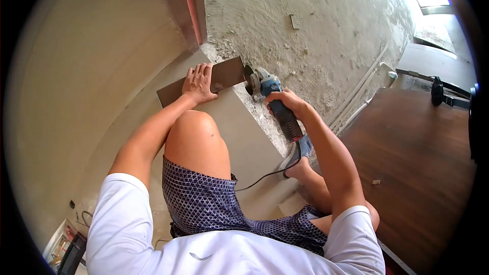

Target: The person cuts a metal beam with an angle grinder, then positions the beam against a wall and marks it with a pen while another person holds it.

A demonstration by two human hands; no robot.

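My left hand (200, 84) lies over a long brown tile strip (229, 73), fingers on its face and thumb at its near edge, holding it against the large pale tiles. An angle grinder (283, 117), blue at the head and black along the body, is in my right hand (287, 101), which wraps round it just behind the head. The grinder's dark disc (249, 78) is at the right end of the strip; I cannot tell whether it touches or is spinning. From the grinder's back, a black cord (268, 174) runs down to my lap.
A rough grey cement surface (310, 35) spreads beyond the tiles, with crumbled mortar and a small dark chip (294, 21) on it. Pale pipes (359, 89) run along its right side. A brown wooden board (407, 158) takes up the right. My bent knee (196, 135) rises beside my left forearm.
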